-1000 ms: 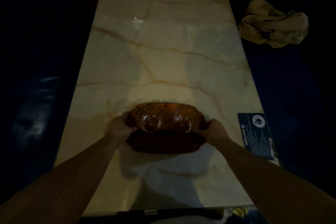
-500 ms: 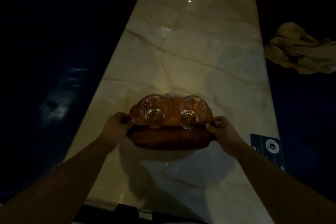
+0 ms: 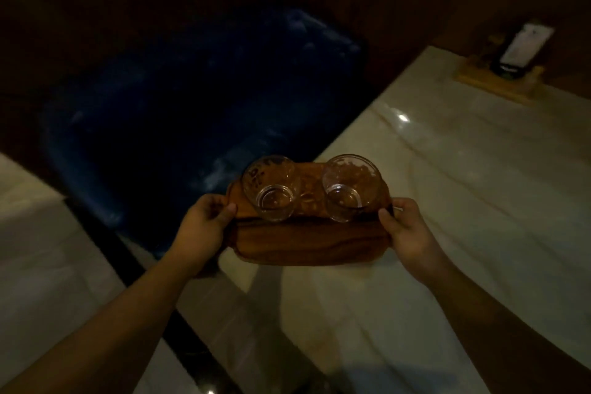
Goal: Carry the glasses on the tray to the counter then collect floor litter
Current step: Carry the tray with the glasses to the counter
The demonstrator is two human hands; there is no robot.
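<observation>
1. Over the near corner of the marble table, I see the wooden tray held in the air, part above the stone and part above the dark blue seat to its left. I judge the carry to be under way only: no counter is in view that I can be sure of, and the tray is not set down anywhere.
2. One table fills the right side. A second pale surface shows at the left edge; I cannot tell whether it is another table or the counter.
3. One tray. My left hand clasps its left end and my right hand clasps its right end, thumbs on top, fingers hidden beneath.
4. Two glasses, both upright on the far half of the tray and a little apart: the left glass and the right glass. Both look empty, though the light is poor.
5. One small wooden stand with a card in it sits at the far end of the table.
6. Litter: none that I can count; no floor is lit well enough to show any. In my judgement that whole part of the job is left.
</observation>
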